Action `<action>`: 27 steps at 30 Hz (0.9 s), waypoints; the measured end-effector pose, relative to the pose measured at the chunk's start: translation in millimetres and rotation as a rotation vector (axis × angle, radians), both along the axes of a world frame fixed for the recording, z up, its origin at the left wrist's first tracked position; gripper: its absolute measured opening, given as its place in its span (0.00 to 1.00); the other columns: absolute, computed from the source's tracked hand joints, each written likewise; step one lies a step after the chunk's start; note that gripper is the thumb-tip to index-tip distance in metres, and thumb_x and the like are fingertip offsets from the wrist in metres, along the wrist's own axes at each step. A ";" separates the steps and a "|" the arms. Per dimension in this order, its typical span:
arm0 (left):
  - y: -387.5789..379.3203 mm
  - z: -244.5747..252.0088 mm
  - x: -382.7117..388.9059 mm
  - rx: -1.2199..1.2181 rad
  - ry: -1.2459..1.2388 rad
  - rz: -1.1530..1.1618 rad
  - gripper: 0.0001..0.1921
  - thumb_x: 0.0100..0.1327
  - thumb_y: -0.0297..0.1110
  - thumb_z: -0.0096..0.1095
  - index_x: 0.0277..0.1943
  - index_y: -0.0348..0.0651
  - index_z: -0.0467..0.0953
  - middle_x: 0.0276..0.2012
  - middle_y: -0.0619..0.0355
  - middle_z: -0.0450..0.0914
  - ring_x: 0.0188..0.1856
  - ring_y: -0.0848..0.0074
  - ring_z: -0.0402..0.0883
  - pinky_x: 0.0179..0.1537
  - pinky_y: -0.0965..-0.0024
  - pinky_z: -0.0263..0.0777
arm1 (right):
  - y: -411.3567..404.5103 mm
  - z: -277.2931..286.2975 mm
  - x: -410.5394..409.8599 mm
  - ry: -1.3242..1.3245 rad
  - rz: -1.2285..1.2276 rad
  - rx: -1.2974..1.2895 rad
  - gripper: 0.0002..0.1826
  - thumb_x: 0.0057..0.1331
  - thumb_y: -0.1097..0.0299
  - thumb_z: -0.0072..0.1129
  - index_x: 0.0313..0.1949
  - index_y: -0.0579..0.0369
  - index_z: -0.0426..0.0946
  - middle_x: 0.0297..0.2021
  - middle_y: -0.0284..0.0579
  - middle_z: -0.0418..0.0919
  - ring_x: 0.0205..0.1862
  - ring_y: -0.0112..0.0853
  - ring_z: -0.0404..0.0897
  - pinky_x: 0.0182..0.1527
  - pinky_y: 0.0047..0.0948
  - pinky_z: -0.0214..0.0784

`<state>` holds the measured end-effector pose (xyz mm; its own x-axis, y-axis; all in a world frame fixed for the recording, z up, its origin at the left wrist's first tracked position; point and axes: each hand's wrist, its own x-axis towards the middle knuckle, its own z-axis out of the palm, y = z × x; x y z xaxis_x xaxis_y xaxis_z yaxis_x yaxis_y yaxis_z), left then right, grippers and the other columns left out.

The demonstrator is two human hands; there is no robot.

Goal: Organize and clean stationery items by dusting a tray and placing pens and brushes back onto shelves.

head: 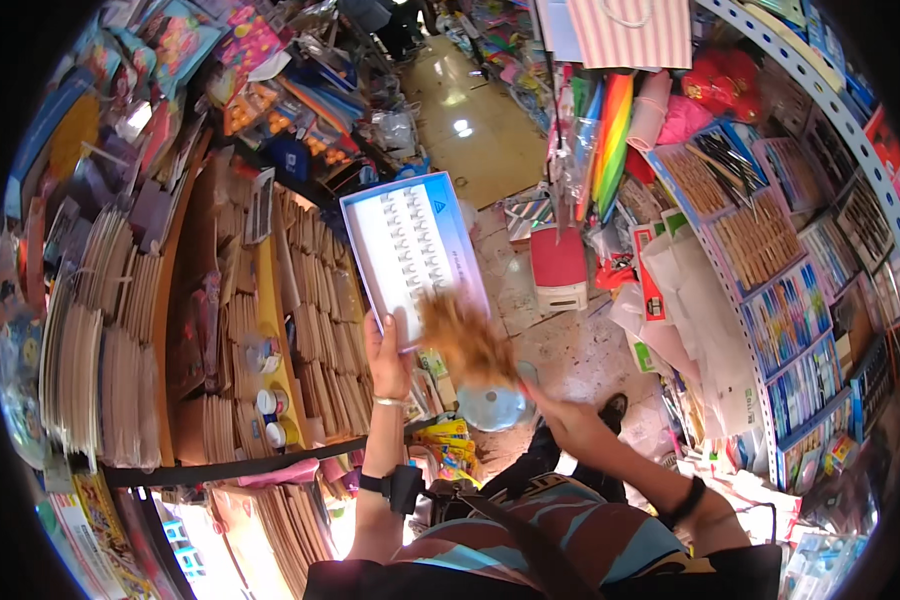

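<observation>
My left hand grips the lower left corner of a shallow box with a blue-violet rim. Inside the box, small grey clip-like pieces stand in two rows on a white base. My right hand is closed around the red handle of a brown feather duster. The duster's feathers are blurred and overlap the lower right part of the box, hiding that end of the rows.
Shelves of upright paper-like stock stand at the left. A red-topped stool and a light blue round object are on the floor. Racks of pens line the right. A striped paper bag hangs above the aisle.
</observation>
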<state>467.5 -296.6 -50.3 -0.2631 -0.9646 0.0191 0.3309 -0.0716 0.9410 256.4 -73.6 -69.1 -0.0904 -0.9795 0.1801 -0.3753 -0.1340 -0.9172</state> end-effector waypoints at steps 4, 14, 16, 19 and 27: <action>-20.0 9.5 4.1 -0.009 -0.063 0.029 0.19 0.71 0.37 0.52 0.60 0.40 0.62 0.50 0.59 0.75 0.52 0.77 0.75 0.51 0.69 0.73 | 50.8 -3.5 -40.6 0.346 0.238 0.302 0.26 0.63 0.76 0.48 0.61 0.41 0.69 0.23 0.57 0.75 0.27 0.50 0.76 0.33 0.44 0.68; 14.8 13.6 13.1 -0.085 -0.178 -0.057 0.13 0.70 0.33 0.53 0.53 0.38 0.68 0.47 0.61 0.75 0.48 0.83 0.71 0.52 0.77 0.66 | -89.2 53.8 -51.4 0.544 -0.268 -0.112 0.31 0.61 0.78 0.53 0.64 0.41 0.66 0.27 0.52 0.74 0.28 0.46 0.76 0.31 0.41 0.68; 21.0 18.2 27.2 -0.107 -0.235 -0.054 0.12 0.70 0.32 0.52 0.53 0.38 0.69 0.45 0.62 0.76 0.47 0.84 0.71 0.51 0.77 0.66 | -70.7 41.0 -38.7 0.456 -0.263 -0.155 0.35 0.58 0.81 0.53 0.65 0.41 0.64 0.26 0.48 0.73 0.26 0.44 0.76 0.30 0.42 0.69; 36.1 26.8 41.1 -0.138 -0.339 0.004 0.12 0.70 0.31 0.52 0.53 0.37 0.69 0.44 0.62 0.76 0.46 0.85 0.72 0.50 0.78 0.67 | -65.0 54.7 -40.9 0.361 -0.210 -0.311 0.35 0.57 0.83 0.53 0.65 0.42 0.65 0.25 0.48 0.72 0.26 0.44 0.75 0.31 0.41 0.68; 129.1 36.6 83.4 -0.147 -0.254 0.302 0.14 0.68 0.33 0.57 0.54 0.38 0.70 0.42 0.66 0.74 0.44 0.86 0.70 0.48 0.81 0.64 | -57.1 68.0 -36.0 0.626 -0.082 -0.346 0.32 0.59 0.80 0.55 0.63 0.41 0.66 0.22 0.46 0.69 0.24 0.42 0.73 0.28 0.41 0.66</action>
<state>550.9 -167.5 -13.7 0.0175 -0.9910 0.1331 0.0730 0.1340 0.9883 220.4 -130.7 -1.2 0.0606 -0.8515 0.5208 -0.8382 -0.3267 -0.4367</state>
